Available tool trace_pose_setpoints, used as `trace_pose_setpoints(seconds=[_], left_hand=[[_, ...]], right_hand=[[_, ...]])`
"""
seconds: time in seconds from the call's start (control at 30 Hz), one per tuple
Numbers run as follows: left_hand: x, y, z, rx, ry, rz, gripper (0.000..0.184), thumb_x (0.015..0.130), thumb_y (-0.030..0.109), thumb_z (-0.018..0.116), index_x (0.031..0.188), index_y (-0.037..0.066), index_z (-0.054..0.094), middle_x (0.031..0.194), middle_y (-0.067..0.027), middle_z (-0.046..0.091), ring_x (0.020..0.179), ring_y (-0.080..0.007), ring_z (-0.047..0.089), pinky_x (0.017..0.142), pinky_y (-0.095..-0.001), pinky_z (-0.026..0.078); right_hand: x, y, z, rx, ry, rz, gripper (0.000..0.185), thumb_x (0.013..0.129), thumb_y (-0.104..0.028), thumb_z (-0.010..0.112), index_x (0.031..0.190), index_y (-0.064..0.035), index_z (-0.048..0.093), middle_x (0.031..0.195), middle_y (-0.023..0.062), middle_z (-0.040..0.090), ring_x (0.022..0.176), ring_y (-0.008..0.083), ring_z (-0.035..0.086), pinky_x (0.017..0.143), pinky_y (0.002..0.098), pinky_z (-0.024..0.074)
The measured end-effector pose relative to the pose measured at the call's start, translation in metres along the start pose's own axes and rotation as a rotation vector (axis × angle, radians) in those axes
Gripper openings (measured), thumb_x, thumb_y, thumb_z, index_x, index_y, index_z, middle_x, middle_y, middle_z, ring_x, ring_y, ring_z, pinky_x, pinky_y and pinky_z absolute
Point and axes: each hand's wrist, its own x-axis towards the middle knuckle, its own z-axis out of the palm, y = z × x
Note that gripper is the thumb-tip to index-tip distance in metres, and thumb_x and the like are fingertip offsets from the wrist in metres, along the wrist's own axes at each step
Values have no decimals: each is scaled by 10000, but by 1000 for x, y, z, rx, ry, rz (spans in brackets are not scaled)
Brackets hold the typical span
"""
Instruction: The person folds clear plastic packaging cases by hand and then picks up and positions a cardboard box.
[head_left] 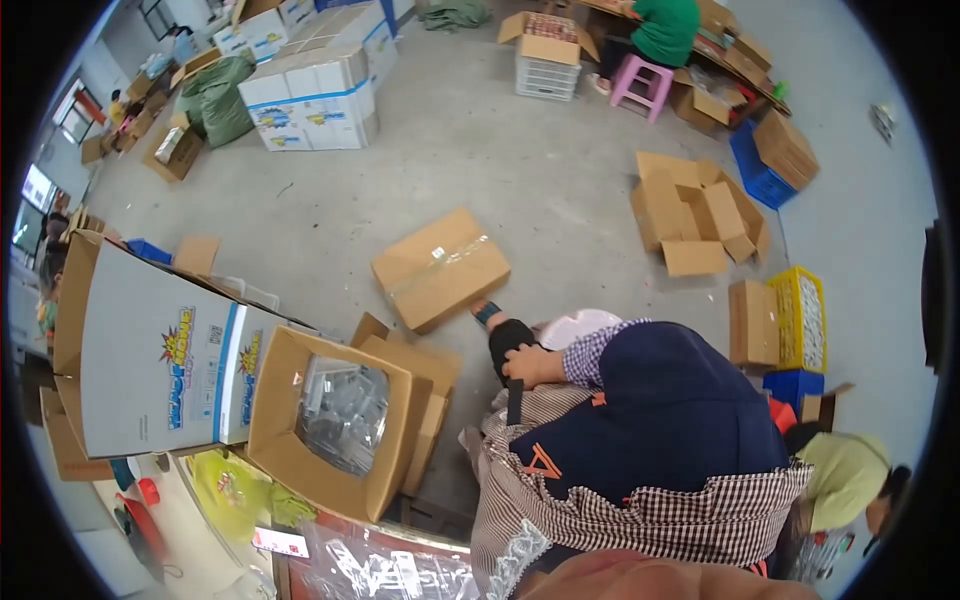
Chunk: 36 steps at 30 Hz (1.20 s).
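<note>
My right hand (pixel 532 366) rests on the dark trouser leg (pixel 510 343) at my knee, coming out of a checked sleeve (pixel 597 353). Its fingers lie over the dark cloth, and I see no object in them. A dark strap (pixel 515 402) hangs just below the fingers. My left hand is out of sight. Over my lap spreads a navy and brown-checked apron (pixel 680 430). Close to my foot lies a taped cardboard box (pixel 442 268). To the left, an open carton (pixel 400 440) holds many clear plastic pieces (pixel 344 412).
A tall printed carton (pixel 160 360) stands at the left, above a worktable with plastic bags (pixel 225 490) and a phone (pixel 280 542). An open box (pixel 695 215), a yellow crate (pixel 800 320) and a pale stool (pixel 578 326) stand nearby. Co-workers sit at the back (pixel 665 40) and lower right (pixel 845 480).
</note>
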Motion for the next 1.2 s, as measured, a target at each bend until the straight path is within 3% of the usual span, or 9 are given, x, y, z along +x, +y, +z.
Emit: trace_pose_setpoints(seconds=[0.37,0.47,0.53,0.67,0.8,0.9,1.07,1.13,1.2], left_hand=[[85,83,51,108,559,-261,207,846,29,449,1028,-10,541,972,-126,577,868,-187,560,730,-296,459],[204,147,78,-99,248,-432,236,857,44,451,1068,-39,514,1002,-127,578,903,-177,560,792,-275,435],[282,141,122,147,-60,-220,336,833,78,486,1152,-29,465,1158,-165,499,1063,-226,489,883,-293,380],[406,-4,238,422,-257,-249,568,793,181,532,1268,-22,296,1330,-235,257,1232,-346,268,1004,-377,247],[519,-128,278,528,-41,-306,563,813,233,500,1244,-72,304,1263,-281,328,1184,-394,306,992,-392,256],[577,-192,283,546,206,-242,452,826,232,490,1166,-55,412,1145,-269,454,1077,-395,422,935,-411,318],[645,-268,272,740,-44,-399,388,878,299,358,863,-31,562,859,-233,579,844,-372,542,730,-409,406],[664,-265,277,132,139,-668,422,883,309,319,816,-20,576,827,-223,579,823,-344,547,693,-404,414],[670,-314,267,329,21,-562,388,878,287,341,837,-21,573,823,-201,585,815,-312,556,697,-399,425]], right_hand=[[166,172,24,742,278,231,197,739,-190,518,814,-45,627,759,114,633,694,231,610,671,351,476],[211,260,109,982,286,132,179,742,-144,511,796,-2,607,724,134,623,677,225,606,638,324,473],[226,293,97,830,80,535,205,773,-138,456,848,-10,598,730,156,615,673,258,602,649,330,474],[284,389,131,417,130,565,275,822,-202,399,899,0,569,914,201,587,793,361,564,717,427,452],[354,405,52,660,353,682,418,876,-308,346,1060,27,513,1093,241,507,1025,380,472,896,402,368],[426,417,84,749,649,656,394,879,-326,337,1029,-1,502,1038,231,528,968,384,488,826,405,395],[466,368,69,727,646,897,423,887,-361,328,1035,-7,506,987,212,545,911,374,505,782,392,403],[476,365,78,689,665,902,417,887,-364,328,1019,-11,506,964,208,546,888,373,507,761,398,402],[473,370,84,597,749,910,406,888,-370,327,988,-19,505,918,198,548,842,372,510,720,410,400]])
